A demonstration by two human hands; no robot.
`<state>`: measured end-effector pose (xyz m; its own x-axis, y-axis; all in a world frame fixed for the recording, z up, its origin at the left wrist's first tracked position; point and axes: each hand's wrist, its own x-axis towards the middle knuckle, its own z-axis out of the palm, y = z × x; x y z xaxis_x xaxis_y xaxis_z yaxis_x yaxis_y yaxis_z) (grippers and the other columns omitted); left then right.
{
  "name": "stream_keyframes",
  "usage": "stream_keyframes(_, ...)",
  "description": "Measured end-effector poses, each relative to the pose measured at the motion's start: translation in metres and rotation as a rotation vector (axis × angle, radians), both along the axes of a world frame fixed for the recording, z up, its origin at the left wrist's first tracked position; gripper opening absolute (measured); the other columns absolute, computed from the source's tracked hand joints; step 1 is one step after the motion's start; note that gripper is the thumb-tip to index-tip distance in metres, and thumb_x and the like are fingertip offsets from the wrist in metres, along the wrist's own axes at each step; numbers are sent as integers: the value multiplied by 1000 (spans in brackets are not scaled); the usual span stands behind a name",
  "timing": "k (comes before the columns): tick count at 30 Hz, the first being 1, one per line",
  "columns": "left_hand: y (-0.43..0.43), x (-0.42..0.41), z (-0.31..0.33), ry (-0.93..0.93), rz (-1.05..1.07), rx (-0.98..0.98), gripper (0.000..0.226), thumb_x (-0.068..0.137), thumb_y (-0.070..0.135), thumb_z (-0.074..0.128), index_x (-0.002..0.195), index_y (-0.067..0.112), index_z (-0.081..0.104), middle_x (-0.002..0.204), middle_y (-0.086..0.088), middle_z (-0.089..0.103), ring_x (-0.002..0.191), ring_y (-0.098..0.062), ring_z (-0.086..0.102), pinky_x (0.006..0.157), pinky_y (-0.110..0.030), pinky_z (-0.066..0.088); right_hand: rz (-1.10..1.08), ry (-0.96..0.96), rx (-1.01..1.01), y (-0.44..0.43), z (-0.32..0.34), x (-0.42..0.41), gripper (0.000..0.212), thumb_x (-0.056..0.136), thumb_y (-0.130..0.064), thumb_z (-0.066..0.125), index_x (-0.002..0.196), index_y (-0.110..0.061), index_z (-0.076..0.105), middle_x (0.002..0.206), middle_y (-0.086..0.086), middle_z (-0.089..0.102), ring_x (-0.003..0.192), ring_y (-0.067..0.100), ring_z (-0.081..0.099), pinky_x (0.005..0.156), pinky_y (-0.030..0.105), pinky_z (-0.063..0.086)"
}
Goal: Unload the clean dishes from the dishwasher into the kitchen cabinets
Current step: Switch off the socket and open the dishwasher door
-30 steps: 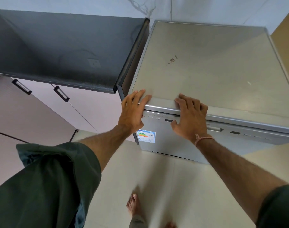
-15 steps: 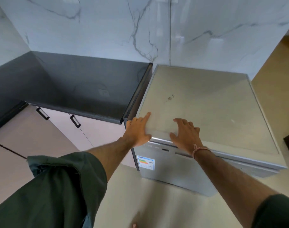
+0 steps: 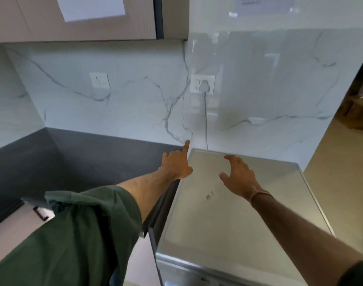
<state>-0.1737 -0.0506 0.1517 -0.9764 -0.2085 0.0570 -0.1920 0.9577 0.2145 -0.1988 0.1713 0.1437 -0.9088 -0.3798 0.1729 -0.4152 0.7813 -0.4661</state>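
Observation:
The silver dishwasher (image 3: 238, 213) stands at the lower right, its flat top facing me and its door closed; no dishes show. My left hand (image 3: 177, 163) is raised over the dishwasher's far left corner, index finger stretched toward the wall, the other fingers loosely bent, holding nothing. My right hand (image 3: 237, 176) hovers above the dishwasher top with its fingers spread and slightly bent, empty. A beige upper cabinet (image 3: 89, 17) hangs at the top left with its door closed.
A dark countertop (image 3: 73, 162) runs along the left beside the dishwasher, with lower cabinet doors and a black handle (image 3: 40, 212) below. Two wall sockets (image 3: 202, 83) sit on the marble backsplash, one with a plug and cord. Cardboard boxes (image 3: 356, 112) lie at the far right.
Both hands have left the dishwasher's front edge and lifted forward over its top. My view has tilted up from the floor to the wall and upper cabinet.

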Motion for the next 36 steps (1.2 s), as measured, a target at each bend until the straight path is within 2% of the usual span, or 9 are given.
stream_keyframes(3,-19,-55,30,25,-19,-25,101,84,29,57,156,29,-14,106,-7,64,108,-31,59,109,-53,29,-12,9,-7,-11,22,-42,60,91,-33,59,143,-23,33,149,4,37,131,26,42,109,48,34)
stream_keyframes(10,-55,-189,90,84,-49,-12,101,81,30,57,157,28,-10,97,-7,62,104,-31,60,106,-51,30,-99,2,-1,-39,40,-138,55,92,-32,58,141,-24,35,146,2,40,126,24,47,105,48,35)
stream_keyframes(17,-80,-283,103,139,-91,-1,97,86,38,56,157,26,-8,118,-11,63,119,-33,56,113,-57,25,-165,9,21,-49,37,-208,54,91,-34,59,139,-25,36,144,2,41,118,22,53,102,48,38)
stream_keyframes(23,-91,-313,98,153,-135,-47,97,90,35,58,157,20,-11,128,-9,57,121,-30,54,113,-56,27,-185,9,26,-56,30,-241,52,91,-32,59,137,-24,37,141,3,43,114,23,54,101,47,38)
stream_keyframes(27,-92,-318,81,192,-132,-42,106,86,26,61,154,22,-21,106,-7,62,102,-25,61,106,-51,34,-187,-4,35,-60,23,-251,50,91,-31,59,136,-24,37,140,3,43,112,23,54,100,47,36)
stream_keyframes(32,-96,-315,92,216,-114,-47,98,91,29,61,156,26,-12,118,-6,61,116,-26,58,114,-57,24,-182,-2,43,-62,21,-253,50,91,-30,59,136,-23,38,140,4,43,113,23,54,101,48,36)
stream_keyframes(36,-95,-309,106,192,-103,-57,91,92,31,58,158,25,-4,123,-9,59,120,-30,55,112,-55,27,-191,-10,49,-60,19,-245,49,91,-30,59,135,-23,39,140,4,42,112,24,54,101,47,36)
